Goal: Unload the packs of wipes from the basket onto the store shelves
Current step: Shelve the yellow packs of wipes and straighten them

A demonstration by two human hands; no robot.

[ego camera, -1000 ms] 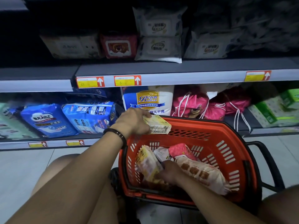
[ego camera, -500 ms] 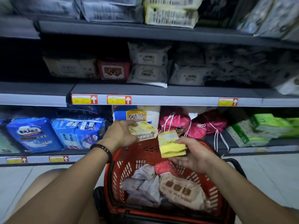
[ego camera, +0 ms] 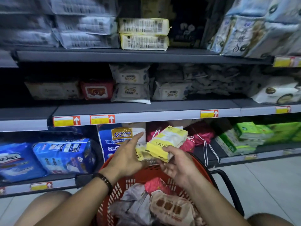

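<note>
Above the basket [ego camera: 146, 173], right hand [ego camera: 177, 165]: grip closed on a yellow pack [ego camera: 166, 141] of wipes, thumb on its near face, fingers curled beneath. The pack is tilted, far end higher.
second pack [ego camera: 141, 154]: lies just under the yellow pack, between the two hands and touching the left palm. Cannot tell whether the right fingers hold it too.
left hand [ego camera: 127, 155]: released, fingers straight and pointing up toward the shelves. A dark bracelet [ego camera: 104, 181] is on the wrist.
basket: red with slotted walls and a black handle [ego camera: 228, 185] at the right. It sits directly below both hands, between the person's knees.
basket contents: a pink pack [ego camera: 156, 185], a grey pack [ego camera: 135, 203] and a brown-patterned pack [ego camera: 171, 207], lying loose and overlapping.
bottom shelf [ego camera: 53, 178]: blue bags [ego camera: 63, 155] at left, pink drawstring bags [ego camera: 202, 136] behind the held pack, green packs [ego camera: 244, 136] at right.
middle shelf [ego camera: 146, 106]: white packs [ego camera: 130, 85] stacked two high, with a red pack [ego camera: 97, 90] just to their left. Price tags [ego camera: 102, 119] are on the front edge.
top shelf [ego camera: 114, 54]: two pale yellow packs [ego camera: 144, 34] stacked flat, barcodes facing out.
floor [ego camera: 260, 185]: pale tiles.
</note>
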